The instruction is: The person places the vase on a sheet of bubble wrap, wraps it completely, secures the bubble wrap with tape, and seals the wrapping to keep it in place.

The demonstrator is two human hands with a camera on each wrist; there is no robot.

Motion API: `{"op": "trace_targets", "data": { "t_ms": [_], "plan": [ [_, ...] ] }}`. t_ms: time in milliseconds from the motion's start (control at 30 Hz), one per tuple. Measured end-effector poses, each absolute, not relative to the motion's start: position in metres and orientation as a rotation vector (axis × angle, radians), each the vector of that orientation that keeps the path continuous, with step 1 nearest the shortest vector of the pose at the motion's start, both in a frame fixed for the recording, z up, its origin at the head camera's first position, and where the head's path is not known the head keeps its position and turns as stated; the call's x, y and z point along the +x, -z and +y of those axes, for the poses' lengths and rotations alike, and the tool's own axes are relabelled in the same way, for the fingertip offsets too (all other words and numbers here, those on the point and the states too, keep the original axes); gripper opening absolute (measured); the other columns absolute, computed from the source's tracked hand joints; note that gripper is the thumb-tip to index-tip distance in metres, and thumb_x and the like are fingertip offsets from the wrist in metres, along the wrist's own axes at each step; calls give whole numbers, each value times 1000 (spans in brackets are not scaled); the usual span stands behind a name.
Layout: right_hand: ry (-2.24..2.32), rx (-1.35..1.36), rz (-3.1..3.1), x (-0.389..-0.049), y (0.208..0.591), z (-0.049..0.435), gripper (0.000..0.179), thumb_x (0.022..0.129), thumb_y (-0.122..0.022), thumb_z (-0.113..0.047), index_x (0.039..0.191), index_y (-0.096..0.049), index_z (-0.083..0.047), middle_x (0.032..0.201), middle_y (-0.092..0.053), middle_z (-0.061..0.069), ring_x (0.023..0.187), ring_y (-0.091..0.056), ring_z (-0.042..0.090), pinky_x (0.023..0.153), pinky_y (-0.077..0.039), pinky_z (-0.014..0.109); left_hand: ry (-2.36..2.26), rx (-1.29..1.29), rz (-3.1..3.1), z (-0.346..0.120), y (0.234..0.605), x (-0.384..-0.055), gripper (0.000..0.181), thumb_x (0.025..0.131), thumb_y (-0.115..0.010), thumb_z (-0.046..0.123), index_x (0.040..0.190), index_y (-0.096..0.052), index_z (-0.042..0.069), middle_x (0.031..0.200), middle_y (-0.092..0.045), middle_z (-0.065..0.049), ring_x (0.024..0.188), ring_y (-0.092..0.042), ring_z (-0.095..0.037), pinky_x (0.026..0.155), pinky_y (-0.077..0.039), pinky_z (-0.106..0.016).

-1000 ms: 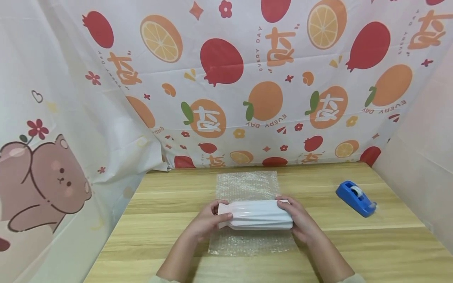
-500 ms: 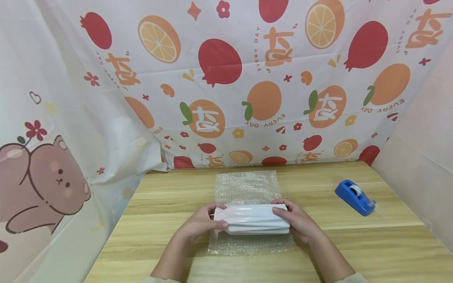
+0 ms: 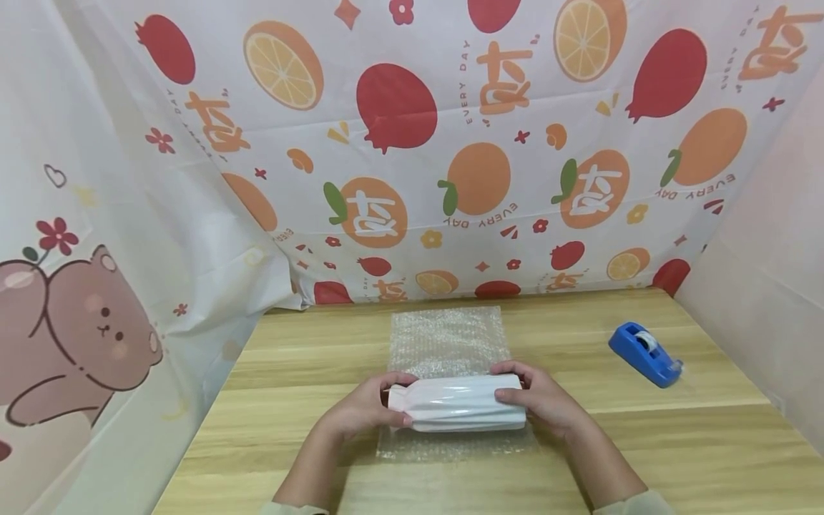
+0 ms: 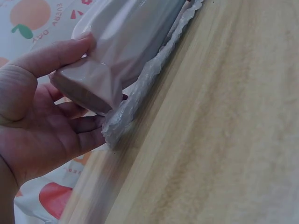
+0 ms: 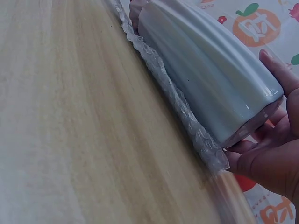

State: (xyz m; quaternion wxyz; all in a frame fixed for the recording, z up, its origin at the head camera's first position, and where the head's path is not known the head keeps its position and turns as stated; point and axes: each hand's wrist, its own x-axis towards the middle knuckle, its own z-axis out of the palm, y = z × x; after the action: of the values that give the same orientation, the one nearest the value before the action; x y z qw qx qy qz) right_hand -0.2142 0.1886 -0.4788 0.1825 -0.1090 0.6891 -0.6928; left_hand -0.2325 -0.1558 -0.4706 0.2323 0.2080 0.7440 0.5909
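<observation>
A glossy ridged vase (image 3: 457, 405), pinkish at its neck and pale blue toward the base, lies on its side over a sheet of bubble wrap (image 3: 447, 335). My left hand (image 3: 360, 409) holds the neck end, thumb on the near side and fingers round the far side. At the base end my right hand (image 3: 548, 402) grips it, thumb on top. In the left wrist view the mouth of the vase (image 4: 126, 46) faces the palm. The right wrist view has the vase's base (image 5: 254, 123) near the palm, with the wrap's edge (image 5: 175, 100) close under the body.
A blue tape dispenser (image 3: 646, 354) with a clear roll stands on the wooden table (image 3: 309, 357), to the right. Behind the table hangs a fruit-print cloth (image 3: 479, 179). Another cloth with a bear print (image 3: 96, 322) covers the left side.
Both hands have brought the vase slightly closer to me and a little left, lowering it over the bubble wrap. The wrap and tape dispenser stay in place; the head view shifts slightly.
</observation>
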Motion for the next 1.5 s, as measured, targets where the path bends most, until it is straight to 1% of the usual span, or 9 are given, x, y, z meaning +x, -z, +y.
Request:
{"op": "trace_targets", "data": {
  "t_ms": [167, 500, 633, 800, 933, 1100, 1300, 1500],
  "plan": [
    [1940, -309, 1921, -216, 478, 190, 54, 89, -72, -14, 134, -46, 4, 119, -54, 11, 100, -56, 23, 81, -54, 34, -1604, 583, 2044, -156, 469, -235, 68, 73, -82, 1, 134, -53, 1, 117, -58, -15, 98, -60, -22, 79, -55, -29],
    [1907, -291, 1871, -214, 482, 189, 55, 88, -73, -17, 133, -48, -1, 119, -54, 13, 100, -57, 25, 84, -52, 36, -1558, 565, 2060, -158, 468, -231, 71, 72, -82, 0, 137, -53, 4, 119, -59, -14, 100, -60, -22, 81, -54, -29],
    [1848, -304, 1902, -214, 484, 190, 61, 89, -72, -22, 139, -44, -2, 121, -53, 15, 101, -57, 25, 84, -51, 36, -1550, 575, 2073, -159, 467, -230, 72, 72, -82, -1, 137, -52, 4, 123, -57, -15, 101, -60, -21, 81, -54, -28],
    [1826, -284, 1917, -215, 484, 190, 66, 90, -70, -27, 144, -40, -1, 125, -53, 18, 101, -59, 25, 84, -52, 36, -1568, 563, 2048, -159, 466, -230, 71, 73, -81, -1, 138, -51, 4, 121, -57, -14, 100, -60, -22, 80, -55, -30],
    [1846, -257, 1922, -214, 484, 190, 65, 92, -68, -29, 144, -40, -2, 130, -50, 20, 103, -60, 25, 84, -53, 37, -1586, 567, 2033, -159, 467, -231, 68, 75, -80, 0, 137, -51, 3, 118, -58, -14, 98, -60, -23, 78, -55, -31],
    [1862, -236, 1945, -213, 483, 189, 61, 93, -67, -29, 143, -44, -3, 136, -45, 22, 104, -60, 25, 85, -54, 39, -1603, 575, 2016, -160, 470, -232, 66, 77, -79, 1, 137, -51, 3, 118, -59, -14, 99, -61, -22, 79, -55, -31],
    [1858, -253, 1956, -212, 483, 188, 56, 95, -65, -28, 141, -46, -3, 135, -46, 21, 103, -60, 25, 84, -54, 39, -1608, 575, 2017, -161, 472, -234, 66, 77, -79, 1, 137, -52, 3, 117, -60, -13, 99, -61, -22, 79, -55, -30],
    [1819, -276, 2019, -213, 482, 187, 53, 95, -65, -30, 139, -49, -5, 132, -50, 20, 105, -59, 25, 84, -53, 36, -1637, 582, 1995, -163, 473, -234, 65, 77, -78, 0, 136, -52, 2, 115, -60, -12, 97, -61, -21, 79, -55, -30]
  ]
}}
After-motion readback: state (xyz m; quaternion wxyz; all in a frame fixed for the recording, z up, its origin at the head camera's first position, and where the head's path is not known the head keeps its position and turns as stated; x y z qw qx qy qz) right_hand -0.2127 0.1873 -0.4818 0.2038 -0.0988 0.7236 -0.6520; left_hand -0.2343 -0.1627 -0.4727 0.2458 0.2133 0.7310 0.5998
